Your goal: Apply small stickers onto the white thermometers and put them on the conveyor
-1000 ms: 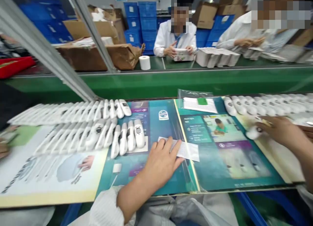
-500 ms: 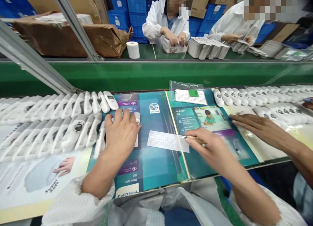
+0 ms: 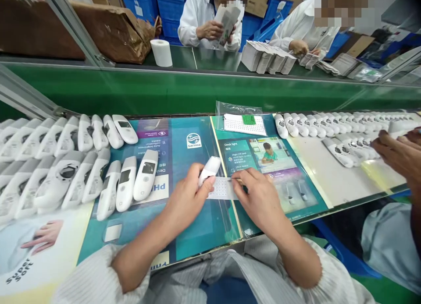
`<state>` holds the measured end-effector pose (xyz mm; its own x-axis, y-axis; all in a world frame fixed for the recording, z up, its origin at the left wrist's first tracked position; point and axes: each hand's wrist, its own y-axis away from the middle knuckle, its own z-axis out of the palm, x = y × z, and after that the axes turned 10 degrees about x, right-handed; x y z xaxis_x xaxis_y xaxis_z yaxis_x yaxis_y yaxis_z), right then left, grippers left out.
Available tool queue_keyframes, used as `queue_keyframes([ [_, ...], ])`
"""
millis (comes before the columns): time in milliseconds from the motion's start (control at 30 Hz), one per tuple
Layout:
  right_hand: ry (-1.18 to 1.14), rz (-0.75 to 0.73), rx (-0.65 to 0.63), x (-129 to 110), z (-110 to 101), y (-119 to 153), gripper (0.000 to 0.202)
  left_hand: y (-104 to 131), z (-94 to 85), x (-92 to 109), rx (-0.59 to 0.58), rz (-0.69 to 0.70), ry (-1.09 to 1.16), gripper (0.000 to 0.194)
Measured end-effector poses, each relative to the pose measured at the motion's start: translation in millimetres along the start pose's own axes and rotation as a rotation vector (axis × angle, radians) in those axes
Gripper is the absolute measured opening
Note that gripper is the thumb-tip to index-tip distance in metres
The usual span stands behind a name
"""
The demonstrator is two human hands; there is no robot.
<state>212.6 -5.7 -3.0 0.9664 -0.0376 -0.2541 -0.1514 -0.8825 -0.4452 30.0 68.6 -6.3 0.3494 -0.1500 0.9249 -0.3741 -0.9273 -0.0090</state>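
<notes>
My left hand (image 3: 186, 196) is closed around a white handheld thermometer (image 3: 211, 166), its pale tip pointing up and away. Beneath it lies a white sheet of small printed stickers (image 3: 221, 189), partly covered by both hands. My right hand (image 3: 259, 199) pinches a slim pointed tool, seemingly tweezers (image 3: 231, 179), with the tip at the sheet; most of it is hidden by the fingers. Left of my hands, several white thermometers with small screens (image 3: 145, 174) rest on the teal printed mat (image 3: 197, 229).
Rows of thermometers (image 3: 59, 181) fill the left side, and more (image 3: 329, 124) line the right. A bagged sticker sheet (image 3: 245, 123) lies near the back. A neighbour's hand (image 3: 396, 150) is at the right. Two people in white work across the green barrier (image 3: 184, 91), by a white roll (image 3: 161, 53).
My left hand has lifted a thermometer and brought it right, over the sticker sheet. My right hand has shifted slightly left. The view has turned. A person opposite has raised a white package.
</notes>
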Motion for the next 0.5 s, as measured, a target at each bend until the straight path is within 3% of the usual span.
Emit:
queue_keyframes([
  [267, -0.022, 0.019, 0.005, 1.2, 7.7, -7.2, 0.011, -3.3, 3.7, -12.5, 0.039, -0.165, 0.267, 0.034],
  [500, -0.056, 0.053, -0.030, 1.1, 6.8, -8.1, 0.010, -4.3, 3.6, -8.9, 0.042, -0.185, 0.266, 0.033],
])
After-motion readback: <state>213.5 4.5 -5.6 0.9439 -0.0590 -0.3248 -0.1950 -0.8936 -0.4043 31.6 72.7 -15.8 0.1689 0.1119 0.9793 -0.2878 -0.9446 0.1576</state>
